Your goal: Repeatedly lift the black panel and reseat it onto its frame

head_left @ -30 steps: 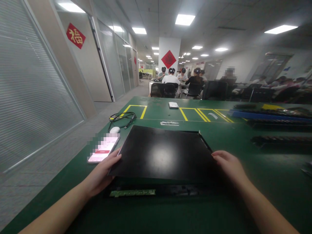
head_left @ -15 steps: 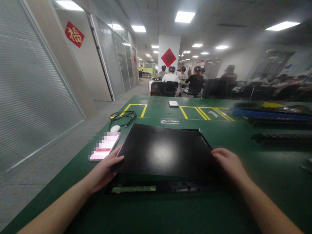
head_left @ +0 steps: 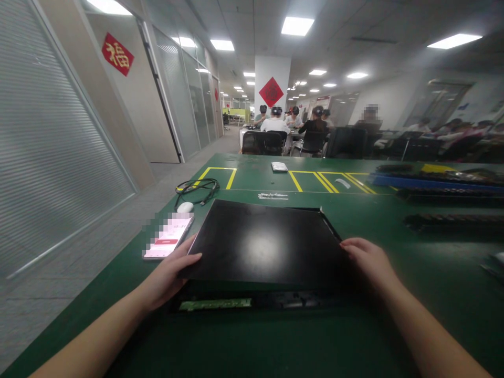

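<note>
A broad, flat black panel (head_left: 244,231), roughly rectangular, lies over the middle of the green table (head_left: 275,349), right in front of the person. Its face is smooth and dark, with a soft white glare on the middle and a thin pale line along its left edge; toward the lower right it fades into shadow. It sits slightly askew over a black frame (head_left: 299,300), whose rim and a pale corner show past the panel's far right side. Below the near edge a strip of green shows, then the frame's near bar, with a narrow green circuit board (head_left: 214,304) along its left half. The left hand (head_left: 169,275) has a narrow grip on the panel's left edge, thumb on top and fingers underneath. The right hand (head_left: 366,257) has its fingertips pinched together at the panel's right edge; whether that grip also catches the frame's rim, I cannot tell. Just beyond the left hand lie a lit phone (head_left: 173,239), a white rounded object (head_left: 185,208) and a coiled black cable (head_left: 200,201).
</note>
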The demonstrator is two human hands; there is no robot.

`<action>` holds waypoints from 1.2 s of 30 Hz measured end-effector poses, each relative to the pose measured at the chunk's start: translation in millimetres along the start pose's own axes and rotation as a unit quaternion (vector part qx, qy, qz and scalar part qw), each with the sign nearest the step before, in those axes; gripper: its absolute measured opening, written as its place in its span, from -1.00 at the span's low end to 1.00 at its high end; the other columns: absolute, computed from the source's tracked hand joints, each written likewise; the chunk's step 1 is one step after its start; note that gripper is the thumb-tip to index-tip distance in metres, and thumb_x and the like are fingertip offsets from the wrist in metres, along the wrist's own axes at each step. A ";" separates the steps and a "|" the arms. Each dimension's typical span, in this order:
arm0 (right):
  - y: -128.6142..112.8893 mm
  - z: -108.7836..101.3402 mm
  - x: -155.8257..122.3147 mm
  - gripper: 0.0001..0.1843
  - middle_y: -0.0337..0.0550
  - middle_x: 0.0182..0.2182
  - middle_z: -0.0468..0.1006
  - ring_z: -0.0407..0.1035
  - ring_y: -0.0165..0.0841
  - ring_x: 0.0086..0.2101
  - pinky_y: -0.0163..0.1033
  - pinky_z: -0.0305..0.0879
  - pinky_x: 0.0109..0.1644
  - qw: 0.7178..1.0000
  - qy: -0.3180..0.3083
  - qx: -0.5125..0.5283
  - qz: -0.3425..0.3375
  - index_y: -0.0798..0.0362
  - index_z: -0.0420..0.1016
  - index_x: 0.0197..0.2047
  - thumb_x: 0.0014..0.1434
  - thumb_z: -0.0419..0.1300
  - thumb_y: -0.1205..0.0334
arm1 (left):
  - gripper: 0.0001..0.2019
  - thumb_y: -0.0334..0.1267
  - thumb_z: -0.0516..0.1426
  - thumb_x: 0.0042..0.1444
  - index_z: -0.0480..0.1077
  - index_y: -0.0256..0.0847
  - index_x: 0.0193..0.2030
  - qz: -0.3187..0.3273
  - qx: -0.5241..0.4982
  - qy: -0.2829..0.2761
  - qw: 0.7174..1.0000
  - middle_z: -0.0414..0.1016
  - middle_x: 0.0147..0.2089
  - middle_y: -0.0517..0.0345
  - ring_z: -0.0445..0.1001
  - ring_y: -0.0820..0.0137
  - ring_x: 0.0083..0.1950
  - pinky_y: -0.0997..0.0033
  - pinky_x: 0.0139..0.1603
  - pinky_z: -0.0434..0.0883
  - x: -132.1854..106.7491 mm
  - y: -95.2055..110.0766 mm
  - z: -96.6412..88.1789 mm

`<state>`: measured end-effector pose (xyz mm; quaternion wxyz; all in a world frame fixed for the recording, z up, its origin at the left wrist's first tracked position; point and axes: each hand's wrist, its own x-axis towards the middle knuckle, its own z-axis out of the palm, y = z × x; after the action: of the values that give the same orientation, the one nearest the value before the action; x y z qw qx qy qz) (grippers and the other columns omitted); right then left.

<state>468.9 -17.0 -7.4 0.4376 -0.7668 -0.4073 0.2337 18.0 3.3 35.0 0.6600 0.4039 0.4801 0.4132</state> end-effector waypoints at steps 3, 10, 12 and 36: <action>0.1 0.7 -0.3 -0.73 -0.11 -0.39 0.66 0.47 -0.20 -0.38 -0.13 0.31 -0.24 1.000 0.004 -0.012 -0.005 -0.01 0.65 -0.36 -0.10 0.23 0.07 | -0.24 -0.23 0.34 0.03 0.28 0.02 0.41 0.005 0.004 -0.004 1.000 0.58 0.23 0.04 0.59 0.04 0.12 0.33 -0.13 0.54 1.3 -0.5 -1.0; 0.0 1.5 -1.0 -0.70 -0.12 -0.36 0.67 0.50 -0.17 -0.32 -0.12 0.29 -0.20 0.998 -0.004 -0.053 -0.021 -0.02 0.63 -0.33 -0.08 0.19 0.04 | -0.17 -0.21 0.37 0.00 0.23 -0.01 0.44 -0.002 0.001 -0.002 1.000 0.60 0.21 0.02 0.58 0.03 0.15 0.33 -0.09 0.53 2.7 -1.2 -2.6; -0.9 1.1 -1.7 -0.70 -0.12 -0.36 0.67 0.50 -0.16 -0.30 -0.12 0.29 -0.18 0.998 -0.009 -0.059 -0.023 -0.02 0.63 -0.33 -0.09 0.19 0.03 | -0.17 -0.22 0.36 0.01 0.23 -0.02 0.44 0.004 0.003 0.001 1.000 0.60 0.20 0.01 0.58 0.03 0.14 0.32 -0.07 0.53 2.9 -2.1 -2.4; -5.2 -0.2 -4.3 -0.68 -0.11 -0.33 0.66 0.50 -0.13 -0.26 -0.10 0.28 -0.16 0.996 -0.012 -0.089 -0.022 -0.03 0.63 -0.34 -0.09 0.16 0.01 | -0.21 -0.18 0.36 -0.01 0.29 0.01 0.41 0.003 0.005 0.001 1.000 0.64 0.13 -0.01 0.63 -0.01 0.03 0.27 -0.17 0.54 4.9 -4.1 -4.6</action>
<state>464.4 -19.1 -2.8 0.3683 -0.7906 -0.4483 0.1959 15.2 7.1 28.8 0.6563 0.4086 0.4816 0.4128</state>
